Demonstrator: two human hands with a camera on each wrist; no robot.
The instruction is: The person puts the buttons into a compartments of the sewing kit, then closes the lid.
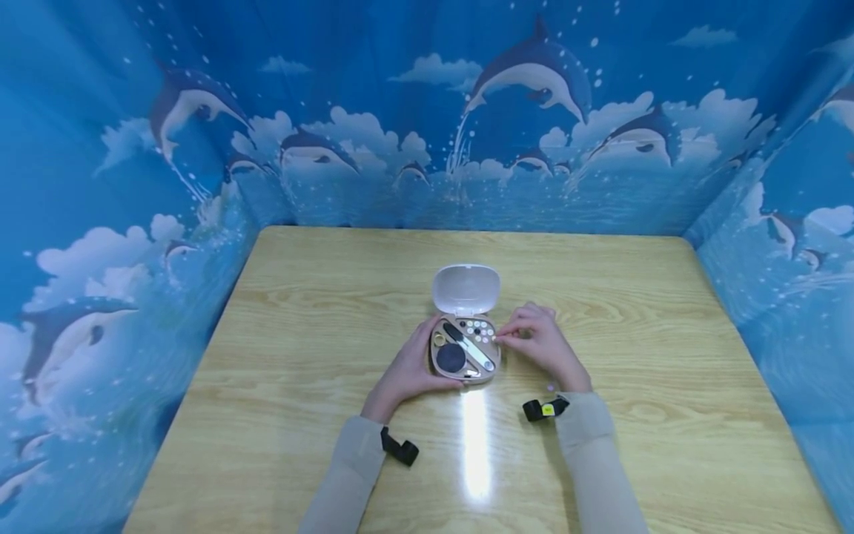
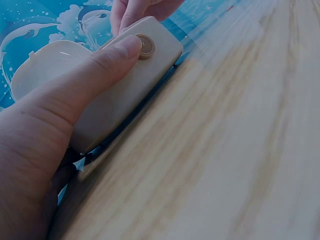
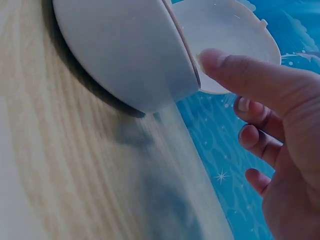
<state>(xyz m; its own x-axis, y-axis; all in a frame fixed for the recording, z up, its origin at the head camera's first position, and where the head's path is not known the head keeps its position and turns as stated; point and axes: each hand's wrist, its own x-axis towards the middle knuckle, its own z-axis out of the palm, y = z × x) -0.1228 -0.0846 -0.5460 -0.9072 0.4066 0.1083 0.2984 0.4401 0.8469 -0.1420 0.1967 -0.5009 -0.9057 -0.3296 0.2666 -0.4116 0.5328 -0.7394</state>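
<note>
A small pale kit box (image 1: 460, 379) stands on the table, its translucent lid (image 1: 465, 289) raised at the back. My left hand (image 1: 415, 365) grips the box from the left, its thumb along the front beside a round tan catch (image 2: 146, 46). Inside lie a dark round disc (image 1: 451, 357), a gold ring-shaped piece (image 1: 438, 339), a long white tool (image 1: 477, 353) and several small white round pieces (image 1: 479, 330). At the box's right rim, my right hand (image 1: 539, 343) pinches a small pale piece (image 1: 494, 339), mostly hidden by thumb and forefinger.
The wood-grain table (image 1: 320, 311) extends around the box. A blue dolphin-print curtain (image 1: 400, 89) encloses its back and sides. Black wrist bands with small cameras are strapped on both wrists, and a light reflection streaks the tabletop before the box.
</note>
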